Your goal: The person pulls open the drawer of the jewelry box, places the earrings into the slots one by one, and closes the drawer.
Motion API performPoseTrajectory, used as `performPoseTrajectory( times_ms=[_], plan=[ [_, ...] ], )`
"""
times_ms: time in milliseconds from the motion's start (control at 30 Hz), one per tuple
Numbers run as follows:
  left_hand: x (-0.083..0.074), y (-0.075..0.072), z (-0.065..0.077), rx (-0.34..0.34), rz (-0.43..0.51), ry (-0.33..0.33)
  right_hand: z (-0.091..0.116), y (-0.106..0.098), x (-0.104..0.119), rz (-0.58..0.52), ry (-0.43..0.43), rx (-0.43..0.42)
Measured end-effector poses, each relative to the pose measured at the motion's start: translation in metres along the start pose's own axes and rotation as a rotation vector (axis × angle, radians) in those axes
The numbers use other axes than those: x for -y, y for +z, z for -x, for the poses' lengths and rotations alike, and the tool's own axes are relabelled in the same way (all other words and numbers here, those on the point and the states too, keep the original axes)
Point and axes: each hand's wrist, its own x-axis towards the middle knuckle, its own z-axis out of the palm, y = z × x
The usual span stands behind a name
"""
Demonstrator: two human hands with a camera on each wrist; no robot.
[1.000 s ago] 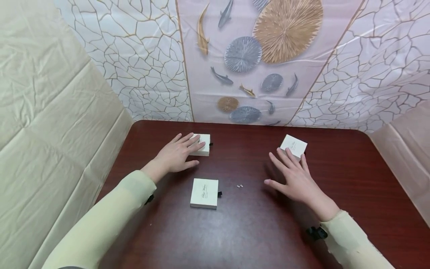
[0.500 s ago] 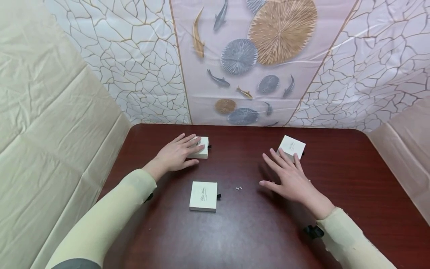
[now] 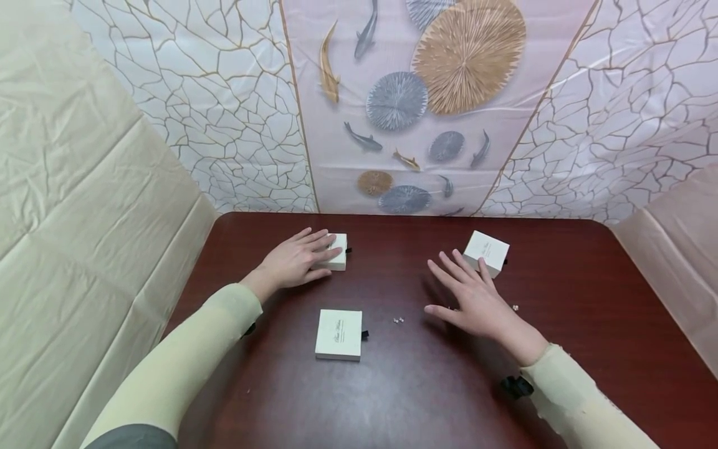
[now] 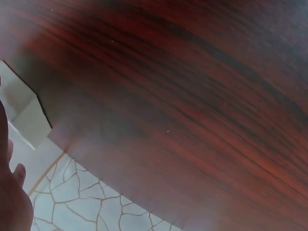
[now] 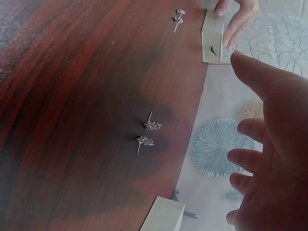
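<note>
My left hand point(image 3: 290, 259) lies with straight fingers over the white box point(image 3: 339, 259) at the back left, which has a black ribbon tab. My right hand point(image 3: 470, 302), fingers spread and holding nothing, hovers above the table. Its fingertips overlap the lower left of a second white box point(image 3: 487, 254) at the back right. Two sparkling stud earrings point(image 5: 152, 125) lie below the right hand in the right wrist view. Another pair of small earrings point(image 3: 398, 320) lies between the hands. A third white box point(image 3: 338, 335), with lettering and a black tab, sits nearer the front.
The dark red wooden table point(image 3: 392, 399) has rounded back corners. Patterned cloth point(image 3: 398, 100) hangs directly behind it, and a cream cloth point(image 3: 84, 206) stands along the left side. A small shiny piece point(image 3: 515, 307) lies just right of my right wrist.
My right hand has drifted left, uncovering more of the back right box and the shiny piece beside the wrist. My left hand stays on its box. The head view has tilted up slightly.
</note>
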Motion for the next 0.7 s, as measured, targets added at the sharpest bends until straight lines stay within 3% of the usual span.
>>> performPoseTrajectory(
  times_ms=[467, 700],
  plan=[
    [0.003, 0.016, 0.001, -0.136, 0.033, 0.101, -0.009, 0.002, 0.004, 0.008, -0.009, 0.017],
    [0.006, 0.021, 0.0, -0.161, 0.054, 0.115, -0.012, 0.001, 0.003, -0.001, -0.004, 0.022]
  ],
)
